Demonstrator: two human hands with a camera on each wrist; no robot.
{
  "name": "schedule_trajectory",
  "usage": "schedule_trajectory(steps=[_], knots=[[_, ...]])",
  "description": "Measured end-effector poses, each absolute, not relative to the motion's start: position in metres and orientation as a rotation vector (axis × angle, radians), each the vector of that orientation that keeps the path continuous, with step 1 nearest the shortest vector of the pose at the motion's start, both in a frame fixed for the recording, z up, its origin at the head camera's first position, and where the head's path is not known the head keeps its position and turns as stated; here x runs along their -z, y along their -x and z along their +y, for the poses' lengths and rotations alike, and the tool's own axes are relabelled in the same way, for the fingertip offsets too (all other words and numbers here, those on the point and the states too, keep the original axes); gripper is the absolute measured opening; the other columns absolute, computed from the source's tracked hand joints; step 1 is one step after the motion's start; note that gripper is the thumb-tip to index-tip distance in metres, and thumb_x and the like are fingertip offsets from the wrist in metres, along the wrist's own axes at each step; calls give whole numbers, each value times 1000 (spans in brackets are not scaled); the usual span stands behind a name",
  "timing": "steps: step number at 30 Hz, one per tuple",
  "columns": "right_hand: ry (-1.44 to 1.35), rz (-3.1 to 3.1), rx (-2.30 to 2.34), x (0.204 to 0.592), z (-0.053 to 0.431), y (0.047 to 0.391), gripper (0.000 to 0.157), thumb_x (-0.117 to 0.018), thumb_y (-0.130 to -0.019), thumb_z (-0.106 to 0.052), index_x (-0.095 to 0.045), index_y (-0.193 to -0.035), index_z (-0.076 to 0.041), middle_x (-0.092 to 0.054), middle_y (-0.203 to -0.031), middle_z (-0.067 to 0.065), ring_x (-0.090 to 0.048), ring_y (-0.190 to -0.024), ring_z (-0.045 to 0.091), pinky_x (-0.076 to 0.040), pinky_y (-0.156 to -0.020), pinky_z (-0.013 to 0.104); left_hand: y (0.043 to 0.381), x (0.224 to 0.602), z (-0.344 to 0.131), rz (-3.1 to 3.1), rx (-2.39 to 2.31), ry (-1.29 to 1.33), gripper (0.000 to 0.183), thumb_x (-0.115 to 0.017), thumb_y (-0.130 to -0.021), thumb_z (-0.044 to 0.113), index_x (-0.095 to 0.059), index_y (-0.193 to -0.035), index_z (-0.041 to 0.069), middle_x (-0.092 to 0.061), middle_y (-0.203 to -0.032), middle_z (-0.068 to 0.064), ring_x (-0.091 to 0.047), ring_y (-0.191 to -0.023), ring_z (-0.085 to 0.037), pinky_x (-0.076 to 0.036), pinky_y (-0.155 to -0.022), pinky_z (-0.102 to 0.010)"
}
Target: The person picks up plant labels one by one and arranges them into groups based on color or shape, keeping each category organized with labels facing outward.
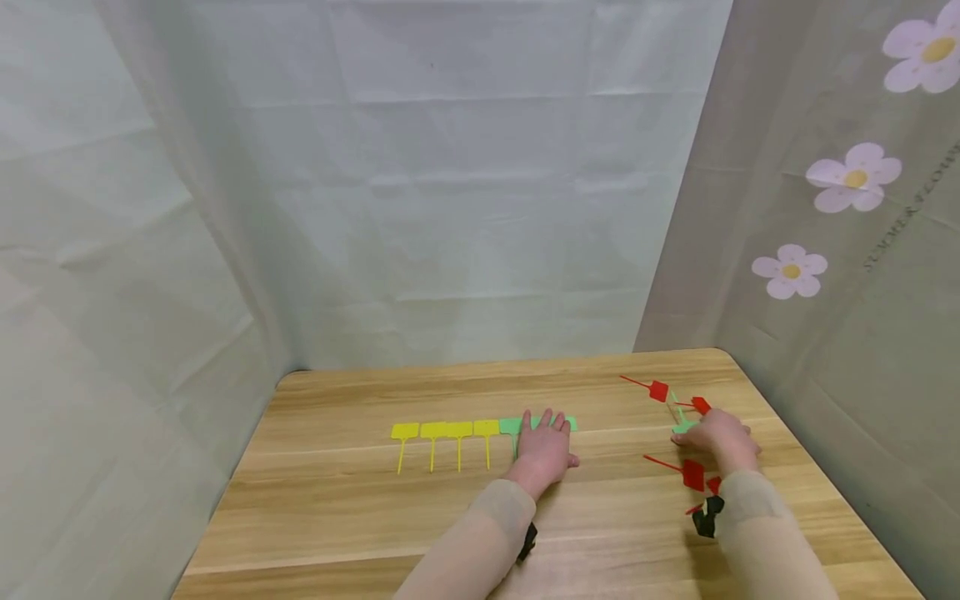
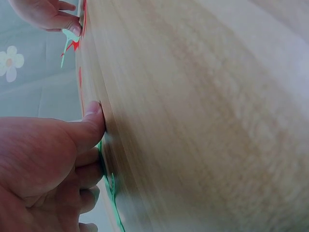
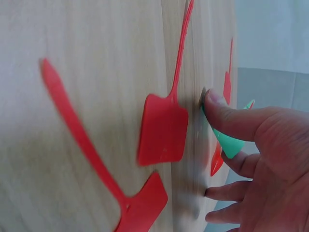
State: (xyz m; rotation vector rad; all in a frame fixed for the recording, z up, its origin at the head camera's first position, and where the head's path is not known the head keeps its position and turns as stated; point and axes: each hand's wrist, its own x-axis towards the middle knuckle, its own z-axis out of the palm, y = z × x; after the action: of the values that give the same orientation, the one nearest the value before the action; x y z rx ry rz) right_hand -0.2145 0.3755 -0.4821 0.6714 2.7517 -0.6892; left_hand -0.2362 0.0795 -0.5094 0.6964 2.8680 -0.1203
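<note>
My left hand (image 1: 546, 450) lies with its fingers extended over green tags (image 1: 510, 426), flat plastic labels with thin stems, at the right end of a row. Yellow tags (image 1: 405, 431) of the same shape continue the row leftward, stems toward me. At the right of the table, my right hand (image 1: 723, 437) pinches a green tag (image 3: 229, 144) between thumb and index finger, its plate tilted. Several red tags (image 3: 164, 130) lie scattered around that hand, some partly hidden by the hand and wrist.
The wood-grain table (image 1: 337, 517) has pale cloth (image 1: 450, 208) hanging behind it and at both sides. Printed flowers (image 1: 855, 178) mark the right cloth. A black wrist device (image 1: 707, 517) sits at the right cuff, over part of a red tag.
</note>
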Motion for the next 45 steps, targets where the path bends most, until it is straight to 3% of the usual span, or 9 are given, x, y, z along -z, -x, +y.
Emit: schedule_trajectory(steps=[8, 17, 21, 27, 30, 36, 42, 45], knots=[[-559, 2758, 806, 479, 382, 203, 62, -81, -79, -48, -59, -101, 6, -56, -90, 19, -50, -87, 38, -45, -73, 48, 238, 510, 80, 2875, 111, -697, 75, -56, -91, 62, -41, -153, 22, -32, -160, 8, -22, -150, -16, -16, -120, -51], [-419, 2822, 797, 474, 385, 197, 46, -80, -81, -45, -64, -86, -2, -60, -82, 9, -54, -78, 28, -44, -63, 35, 237, 510, 79, 2871, 114, -693, 75, -56, -90, 62, -42, -153, 22, -33, -159, 8, -22, -149, -15, -16, -120, -51], [-364, 2870, 802, 468, 383, 199, 42, -78, -84, -43, -64, -86, -4, -58, -81, 9, -52, -79, 28, -42, -65, 36, 238, 510, 79, 2871, 113, -693, 75, -56, -90, 62, -42, -153, 22, -33, -159, 8, -22, -149, -16, -16, -120, -50], [-212, 2972, 820, 460, 377, 204, 45, -72, -90, -40, -70, -103, 3, -66, -105, 22, -57, -91, 36, -49, -77, 49, 238, 511, 79, 2873, 106, -695, 75, -56, -90, 62, -42, -153, 22, -33, -159, 8, -23, -149, -16, -17, -120, -51], [-150, 3001, 843, 458, 373, 204, 41, -68, -95, -34, -69, -109, 5, -67, -109, 24, -59, -94, 38, -50, -78, 50, 237, 510, 79, 2876, 107, -695, 75, -57, -90, 62, -42, -153, 22, -34, -159, 8, -23, -149, -16, -18, -120, -50], [24, 3029, 883, 456, 364, 206, 31, -59, -101, -26, -66, -115, 1, -67, -111, 18, -60, -100, 38, -49, -83, 54, 237, 509, 79, 2874, 111, -691, 75, -57, -90, 61, -42, -153, 22, -34, -159, 8, -23, -149, -16, -19, -120, -50], [207, 2943, 903, 459, 358, 211, 27, -54, -104, -32, -63, -109, -7, -63, -98, 7, -56, -90, 26, -47, -79, 43, 237, 510, 79, 2877, 110, -695, 75, -57, -90, 61, -43, -153, 22, -34, -159, 8, -23, -149, -16, -18, -120, -51], [268, 2931, 876, 460, 354, 214, 29, -55, -102, -38, -64, -105, -11, -65, -99, 5, -58, -93, 26, -48, -81, 45, 238, 511, 80, 2880, 121, -700, 76, -56, -90, 62, -42, -153, 22, -33, -159, 8, -23, -149, -16, -18, -120, -50]])
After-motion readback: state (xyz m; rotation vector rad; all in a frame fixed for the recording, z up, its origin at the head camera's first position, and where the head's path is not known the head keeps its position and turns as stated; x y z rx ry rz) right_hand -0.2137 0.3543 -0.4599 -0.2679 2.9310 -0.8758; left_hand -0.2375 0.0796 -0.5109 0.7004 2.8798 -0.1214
